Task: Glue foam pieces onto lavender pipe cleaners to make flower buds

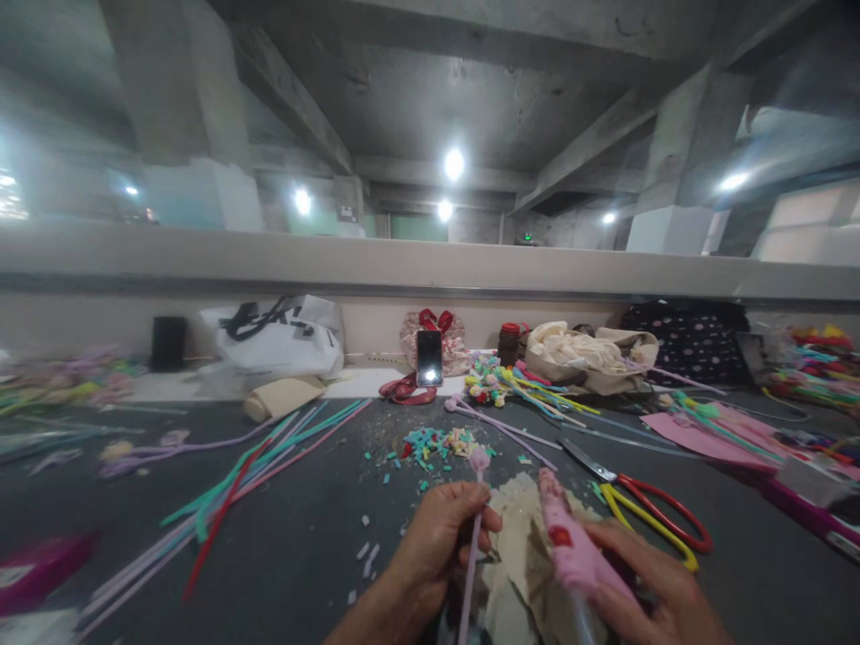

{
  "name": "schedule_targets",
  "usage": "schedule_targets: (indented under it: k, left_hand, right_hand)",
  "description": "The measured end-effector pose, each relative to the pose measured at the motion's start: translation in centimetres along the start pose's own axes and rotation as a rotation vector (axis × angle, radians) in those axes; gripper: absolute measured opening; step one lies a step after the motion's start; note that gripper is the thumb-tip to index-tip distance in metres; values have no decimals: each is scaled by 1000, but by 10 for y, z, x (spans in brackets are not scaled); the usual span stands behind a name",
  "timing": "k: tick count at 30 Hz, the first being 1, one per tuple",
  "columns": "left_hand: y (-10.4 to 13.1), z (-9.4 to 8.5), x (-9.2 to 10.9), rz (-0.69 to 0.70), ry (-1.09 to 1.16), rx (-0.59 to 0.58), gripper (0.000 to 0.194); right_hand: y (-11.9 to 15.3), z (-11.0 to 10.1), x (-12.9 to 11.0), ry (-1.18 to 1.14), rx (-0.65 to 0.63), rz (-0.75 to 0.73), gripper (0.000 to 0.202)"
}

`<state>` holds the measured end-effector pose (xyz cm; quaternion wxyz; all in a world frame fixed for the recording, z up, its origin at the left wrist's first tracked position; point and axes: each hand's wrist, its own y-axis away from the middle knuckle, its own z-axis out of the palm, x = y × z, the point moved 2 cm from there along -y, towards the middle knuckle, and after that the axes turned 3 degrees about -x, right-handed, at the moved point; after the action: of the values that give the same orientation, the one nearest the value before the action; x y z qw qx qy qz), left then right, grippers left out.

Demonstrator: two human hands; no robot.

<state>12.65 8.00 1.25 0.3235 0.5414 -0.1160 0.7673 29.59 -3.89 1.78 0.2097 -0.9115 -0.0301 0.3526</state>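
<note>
My left hand (436,533) pinches a lilac pipe cleaner (471,573) between thumb and fingers. The stem stands nearly upright, with a small pale purple knob (478,460) at its top. My right hand (662,587) is wrapped round a pink glue gun (571,551), its nozzle pointing up and away from me, apart from the stem. Beneath both hands lies a crumpled beige cloth or paper (514,573). Scissors (655,511) with one red and one yellow handle rest beyond my right hand. Small cut pieces (436,446) in teal, red and cream are heaped ahead.
Loose pipe cleaners (248,475) spread across the left side. A phone (430,358) stands upright at the back, near a white bag (282,331). Coloured stems (501,385) and a cloth-filled basket (584,358) are behind right. Pink sheets (712,439) lie far right.
</note>
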Motion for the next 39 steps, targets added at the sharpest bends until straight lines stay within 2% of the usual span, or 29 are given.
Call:
schedule_targets:
  k: [3, 5, 7, 9, 12, 17, 23, 26, 32, 36, 39]
  left_hand:
    - [-1, -2, 2, -15, 18, -26, 28]
    - [0, -1, 1, -28, 23, -54, 27]
    - [2, 2, -1, -43, 22, -98, 27]
    - [4, 5, -4, -67, 22, -142, 28]
    - [6, 8, -6, -104, 13, -196, 31]
    - [8, 12, -6, -87, 15, -223, 33]
    - [10, 15, -7, -150, 11, -273, 35]
    - [8, 14, -9, -120, 1, -272, 35]
    - [5, 11, -12, -92, -121, -194, 26]
    - [6, 10, -14, -119, -272, -188, 22]
    - [7, 10, -16, -147, -369, -190, 20]
  right_hand:
    - [-5, 5, 1, 331, -144, -175, 24]
    - [-7, 7, 0, 405, -197, -223, 23]
    - [-9, 5, -6, 367, -162, -277, 22]
    - [-15, 1, -16, 247, -66, -294, 17]
    - [-29, 3, -30, 34, 7, -195, 10]
    - [-44, 19, -39, -71, -5, -158, 8]
    - [-41, 25, -34, -71, -33, -186, 9]
    - [-40, 26, -33, -37, -49, -171, 10]
    - [-43, 8, -30, -12, -70, -167, 13]
    - [-45, -7, -24, -49, -111, -175, 12]
    - [-45, -9, -21, -60, -155, -207, 13]
